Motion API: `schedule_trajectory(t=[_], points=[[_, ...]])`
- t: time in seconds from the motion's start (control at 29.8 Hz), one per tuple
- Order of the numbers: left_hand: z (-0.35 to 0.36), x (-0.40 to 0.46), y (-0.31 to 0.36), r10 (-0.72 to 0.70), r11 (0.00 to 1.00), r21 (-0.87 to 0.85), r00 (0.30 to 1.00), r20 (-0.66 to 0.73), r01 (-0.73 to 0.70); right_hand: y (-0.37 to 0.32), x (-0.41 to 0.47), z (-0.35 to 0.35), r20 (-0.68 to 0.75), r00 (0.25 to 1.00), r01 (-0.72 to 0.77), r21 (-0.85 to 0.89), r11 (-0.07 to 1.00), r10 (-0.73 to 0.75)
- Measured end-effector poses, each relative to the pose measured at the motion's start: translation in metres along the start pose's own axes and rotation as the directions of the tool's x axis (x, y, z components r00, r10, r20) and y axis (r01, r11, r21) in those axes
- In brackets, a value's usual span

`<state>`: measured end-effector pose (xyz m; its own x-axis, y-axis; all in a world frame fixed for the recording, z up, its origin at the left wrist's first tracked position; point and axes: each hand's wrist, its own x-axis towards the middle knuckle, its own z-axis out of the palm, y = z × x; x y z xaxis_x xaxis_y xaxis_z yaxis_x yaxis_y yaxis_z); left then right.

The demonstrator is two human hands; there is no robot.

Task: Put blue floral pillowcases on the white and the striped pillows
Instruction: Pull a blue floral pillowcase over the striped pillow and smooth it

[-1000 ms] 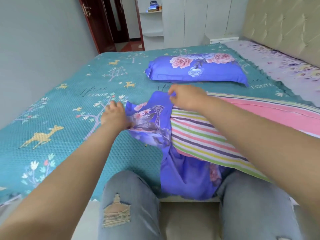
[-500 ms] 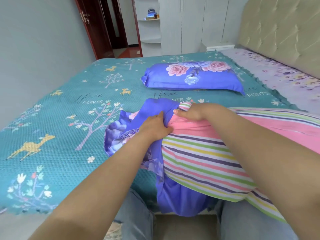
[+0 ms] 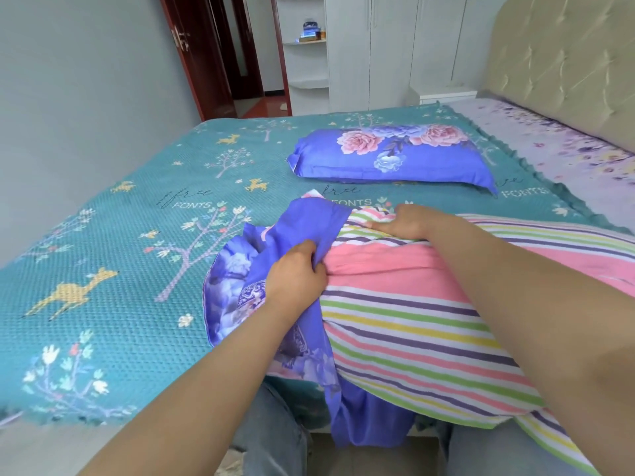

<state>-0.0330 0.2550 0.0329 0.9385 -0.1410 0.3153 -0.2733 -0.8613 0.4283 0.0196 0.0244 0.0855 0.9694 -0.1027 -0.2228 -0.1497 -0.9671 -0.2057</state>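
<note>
**One pillow covered, the striped one just begun**

The left hand [image 3: 297, 269] grips the mouth edge of the blue floral pillowcase [image 3: 302, 231], bunched at the end of the striped pillow [image 3: 405, 324]. The right hand [image 3: 403, 221] lies flat on the pillow's far corner, fingers straight. Only that end is inside; most of the pillow lies bare across the near edge of the bed [image 3: 113, 235]. Beyond, a covered pillow [image 3: 391, 156] looks finished.
</note>
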Motion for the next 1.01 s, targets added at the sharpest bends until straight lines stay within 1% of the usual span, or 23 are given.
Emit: schedule_trajectory(t=[0.03, 0.1, 0.17, 0.27, 0.37, 0.44, 0.54, 0.57, 0.64, 0.7, 0.77, 0.8, 0.87, 0.9, 0.97, 1.01], points=[[-0.003, 0.004, 0.002, -0.008, 1.000, -0.012, 1.000, -0.016, 0.008, -0.003, -0.002, 0.000, -0.003, 1.000, 0.031, -0.015, 0.999, -0.031], [-0.009, 0.016, 0.009, -0.031, 0.999, 0.037, 0.999, -0.019, 0.031, -0.009, -0.008, 0.000, -0.027, 0.996, 0.087, -0.041, 0.995, -0.088], [-0.018, 0.036, 0.018, -0.032, 0.989, 0.142, 0.999, -0.023, 0.035, -0.016, -0.017, 0.000, -0.052, 0.989, 0.135, -0.068, 0.988, -0.139], [-0.036, 0.070, 0.031, 0.011, 0.955, 0.297, 0.999, -0.047, 0.003, -0.030, -0.041, -0.001, -0.083, 0.969, 0.224, -0.094, 0.970, -0.232], [-0.054, 0.094, 0.045, 0.010, 0.899, 0.437, 1.000, 0.014, -0.015, -0.045, -0.069, 0.000, -0.123, 0.943, 0.283, -0.192, 0.940, -0.309], [-0.060, 0.102, 0.056, 0.012, 0.888, 0.459, 0.999, 0.042, -0.030, -0.054, -0.082, 0.004, -0.146, 0.930, 0.301, -0.226, 0.927, -0.337], [-0.060, 0.103, 0.072, 0.050, 0.900, 0.429, 0.996, 0.078, -0.079, -0.066, -0.096, 0.011, -0.176, 0.902, 0.356, -0.213, 0.910, -0.394], [-0.060, 0.103, 0.075, 0.043, 0.914, 0.398, 0.995, 0.096, -0.078, -0.070, -0.100, 0.013, -0.189, 0.888, 0.379, -0.216, 0.900, -0.419], [-0.061, 0.103, 0.078, -0.003, 0.950, 0.309, 0.990, 0.144, -0.042, -0.077, -0.104, 0.021, -0.211, 0.852, 0.434, -0.229, 0.871, -0.480], [-0.063, 0.103, 0.079, -0.046, 0.973, 0.232, 0.973, 0.227, -0.008, -0.080, -0.105, 0.028, -0.221, 0.808, 0.499, -0.236, 0.834, -0.546], [-0.064, 0.099, 0.084, -0.053, 0.984, 0.176, 0.956, 0.287, 0.002, -0.082, -0.104, 0.033, -0.242, 0.772, 0.535, -0.255, 0.806, -0.588], [-0.065, 0.094, 0.089, -0.053, 0.991, 0.136, 0.948, 0.315, 0.011, -0.083, -0.105, 0.035, -0.249, 0.765, 0.536, -0.267, 0.801, -0.594], [-0.065, 0.080, 0.099, -0.045, 0.997, 0.074, 0.932, 0.360, 0.020, -0.083, -0.104, 0.039, -0.257, 0.775, 0.514, -0.276, 0.812, -0.578], [-0.064, 0.072, 0.101, -0.048, 0.998, 0.058, 0.929, 0.368, 0.029, -0.084, -0.104, 0.043, -0.264, 0.781, 0.500, -0.280, 0.819, -0.567], [-0.063, 0.064, 0.097, -0.067, 0.996, -0.032, 0.926, 0.372, 0.085, -0.083, -0.099, 0.049, -0.278, 0.792, 0.475, -0.276, 0.835, -0.543], [-0.065, 0.060, 0.090, -0.062, 0.993, -0.069, 0.935, 0.350, 0.091, -0.083, -0.097, 0.053, -0.286, 0.797, 0.472, -0.255, 0.844, -0.532]])
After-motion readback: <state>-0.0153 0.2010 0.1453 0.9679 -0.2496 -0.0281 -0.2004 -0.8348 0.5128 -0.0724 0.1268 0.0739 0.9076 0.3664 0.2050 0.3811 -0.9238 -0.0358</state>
